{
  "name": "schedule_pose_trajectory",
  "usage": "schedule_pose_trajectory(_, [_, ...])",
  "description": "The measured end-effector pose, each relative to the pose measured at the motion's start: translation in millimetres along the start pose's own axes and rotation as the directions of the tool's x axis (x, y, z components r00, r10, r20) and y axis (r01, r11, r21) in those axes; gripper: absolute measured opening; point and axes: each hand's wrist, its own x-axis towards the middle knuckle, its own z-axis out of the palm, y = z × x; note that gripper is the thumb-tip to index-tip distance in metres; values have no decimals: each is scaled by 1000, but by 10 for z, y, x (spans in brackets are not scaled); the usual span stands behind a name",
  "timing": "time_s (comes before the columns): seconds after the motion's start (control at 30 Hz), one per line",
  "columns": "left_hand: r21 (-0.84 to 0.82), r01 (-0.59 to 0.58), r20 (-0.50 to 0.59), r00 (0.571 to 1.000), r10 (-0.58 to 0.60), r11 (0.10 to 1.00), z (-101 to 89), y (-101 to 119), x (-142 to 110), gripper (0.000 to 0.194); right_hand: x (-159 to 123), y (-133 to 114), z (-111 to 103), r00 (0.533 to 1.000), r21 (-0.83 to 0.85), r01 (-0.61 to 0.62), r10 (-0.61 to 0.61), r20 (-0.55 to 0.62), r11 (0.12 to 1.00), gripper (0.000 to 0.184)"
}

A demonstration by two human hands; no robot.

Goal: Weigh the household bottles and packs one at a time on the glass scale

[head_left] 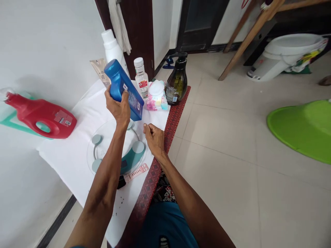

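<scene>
My left hand [118, 108] is closed round a blue bottle [123, 89], held tilted in the air above a round glass scale [117, 150] on a white cloth [77, 151]. My right hand [154, 138] rests at the scale's right edge with fingers curled into a loose fist, nothing visible in it. A pink strap [136, 173] lies by the scale's near edge.
A red jug [42, 115] lies on its side at the left by the wall. Behind the scale stand a white bottle [112, 48], a tube [101, 71], a small clear bottle [141, 77], a pink-and-white pack [157, 96] and a dark pump bottle [177, 81]. Tiled floor spreads to the right, with a green basin [303, 129].
</scene>
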Motion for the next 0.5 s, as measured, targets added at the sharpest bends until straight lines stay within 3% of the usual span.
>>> schedule_pose_trajectory(0.1, [-64, -119, 31, 992, 121, 991, -312, 79, 175, 59, -4, -19, -14, 1000, -8, -4, 4, -5, 1000, 50])
schedule_pose_trajectory(0.2, [-59, -189, 48, 980, 192, 980, -786, 196, 231, 60, -2, -36, -31, 1000, -12, -10, 10, -5, 1000, 51])
schedule_pose_trajectory(0.37, [58, -188, 49, 982, 185, 981, -1574, 287, 41, 63, 5, -47, -40, 1000, -33, -19, 19, -2, 999, 53])
schedule_pose_trajectory(0.5, [163, -180, 81, 982, 168, 970, -1906, 219, -187, 65, -3, -56, -38, 1000, -51, -13, 13, 0, 999, 53])
